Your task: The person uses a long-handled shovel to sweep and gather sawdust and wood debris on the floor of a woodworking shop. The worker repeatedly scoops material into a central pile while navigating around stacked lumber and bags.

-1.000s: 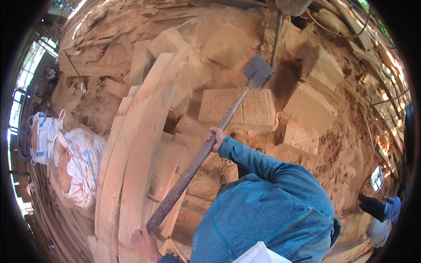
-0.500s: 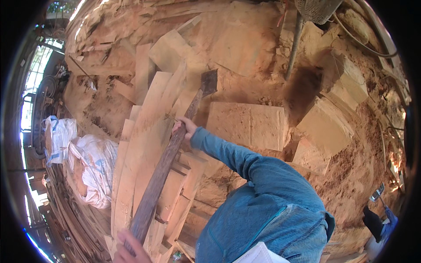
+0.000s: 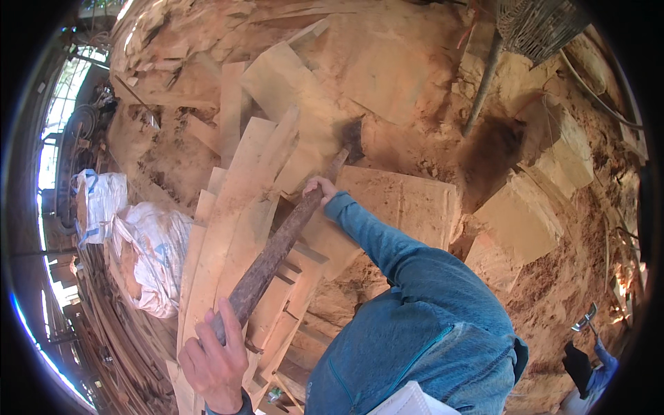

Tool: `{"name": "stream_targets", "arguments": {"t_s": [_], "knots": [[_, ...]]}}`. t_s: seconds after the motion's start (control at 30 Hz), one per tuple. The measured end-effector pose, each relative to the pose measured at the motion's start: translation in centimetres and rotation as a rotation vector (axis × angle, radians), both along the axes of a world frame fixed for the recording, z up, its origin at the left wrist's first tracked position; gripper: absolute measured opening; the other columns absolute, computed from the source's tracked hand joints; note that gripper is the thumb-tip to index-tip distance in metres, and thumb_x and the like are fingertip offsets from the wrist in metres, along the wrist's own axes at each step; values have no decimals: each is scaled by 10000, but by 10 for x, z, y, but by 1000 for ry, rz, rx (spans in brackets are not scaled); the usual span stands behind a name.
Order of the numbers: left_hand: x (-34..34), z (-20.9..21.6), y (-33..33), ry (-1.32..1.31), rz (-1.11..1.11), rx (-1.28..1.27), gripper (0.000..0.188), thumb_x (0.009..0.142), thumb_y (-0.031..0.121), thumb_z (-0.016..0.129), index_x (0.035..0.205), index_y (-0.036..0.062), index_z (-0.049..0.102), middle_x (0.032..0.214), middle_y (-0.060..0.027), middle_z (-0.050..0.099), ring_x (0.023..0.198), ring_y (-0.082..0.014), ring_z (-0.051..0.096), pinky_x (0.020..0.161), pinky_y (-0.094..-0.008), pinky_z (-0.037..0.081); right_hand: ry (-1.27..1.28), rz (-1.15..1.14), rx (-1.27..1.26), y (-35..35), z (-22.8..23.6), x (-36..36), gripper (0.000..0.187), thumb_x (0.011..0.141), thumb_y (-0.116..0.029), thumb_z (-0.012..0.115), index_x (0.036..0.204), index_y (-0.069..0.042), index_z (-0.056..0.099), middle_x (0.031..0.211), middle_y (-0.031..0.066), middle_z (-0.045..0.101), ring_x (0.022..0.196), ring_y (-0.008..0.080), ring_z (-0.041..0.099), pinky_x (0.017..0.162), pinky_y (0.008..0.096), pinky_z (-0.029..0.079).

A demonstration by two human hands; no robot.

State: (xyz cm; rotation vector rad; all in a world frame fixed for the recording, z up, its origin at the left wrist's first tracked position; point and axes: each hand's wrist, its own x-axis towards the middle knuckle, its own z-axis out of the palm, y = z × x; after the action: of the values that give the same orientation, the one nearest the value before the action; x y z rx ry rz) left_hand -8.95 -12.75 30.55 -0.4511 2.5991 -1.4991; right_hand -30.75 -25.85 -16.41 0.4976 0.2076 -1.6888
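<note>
A long, rough dark brown wooden pole (image 3: 273, 252) slants across a pile of pale planks (image 3: 238, 200). My right hand (image 3: 321, 189), in a blue sleeve, is closed round its far part. At the near end is my left hand (image 3: 218, 363), with the pole between thumb and fingers; the palm side is hidden. Under and beside the pole lie stepped boards (image 3: 287, 308) with gaps between them. A large squared wooden block (image 3: 408, 200) lies just right of my right hand.
White sacks (image 3: 155, 256) stand at the left beside stacked thin strips (image 3: 124, 339). More wooden blocks (image 3: 515, 214) lie at the right on sawdust-covered ground. A woven basket (image 3: 536, 28) and a post (image 3: 484, 86) are at the upper right. Another person's blue sleeve (image 3: 605, 360) shows at lower right.
The pole's far end has swung to the right with my right hand. My left hand has come farther into view and closed on the near end.
</note>
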Motion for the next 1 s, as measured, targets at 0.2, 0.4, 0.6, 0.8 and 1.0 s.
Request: {"name": "stream_targets", "arguments": {"t_s": [0.2,0.4,0.6,0.8,1.0], "knots": [[4,1,-3,2,126,47,438,803,59,663,1208,221,632,697,-20,435,585,-178,411,527,-320,346,-11,37,97,6,9,2,250,846,-60,482,599,-78,450,560,54,467,522,219,475,589,369,481],[-24,32,-28,-16,128,140,356,808,61,665,1125,222,654,656,-26,414,552,-184,427,493,-326,348,192,108,147,-3,27,-20,151,758,-29,483,609,-55,466,604,114,517,606,311,552,689,451,526],[-67,61,-60,34,171,215,384,723,62,665,1057,249,690,647,-32,435,567,-190,482,533,-354,378,40,165,230,-7,48,-45,97,747,-20,472,667,-51,427,636,114,502,627,286,531,710,437,511],[-79,66,-68,61,226,289,380,676,83,719,1027,230,708,658,-46,489,597,-219,524,548,-363,388,-282,44,63,0,52,-48,122,785,20,443,683,-33,403,651,89,438,609,246,477,662,376,477],[-56,65,-89,106,304,416,453,610,85,767,1037,224,709,631,-55,502,584,-244,542,528,-383,392,-202,46,212,-15,56,-25,142,784,87,424,700,-25,399,665,79,435,612,227,480,685,368,475]]}}
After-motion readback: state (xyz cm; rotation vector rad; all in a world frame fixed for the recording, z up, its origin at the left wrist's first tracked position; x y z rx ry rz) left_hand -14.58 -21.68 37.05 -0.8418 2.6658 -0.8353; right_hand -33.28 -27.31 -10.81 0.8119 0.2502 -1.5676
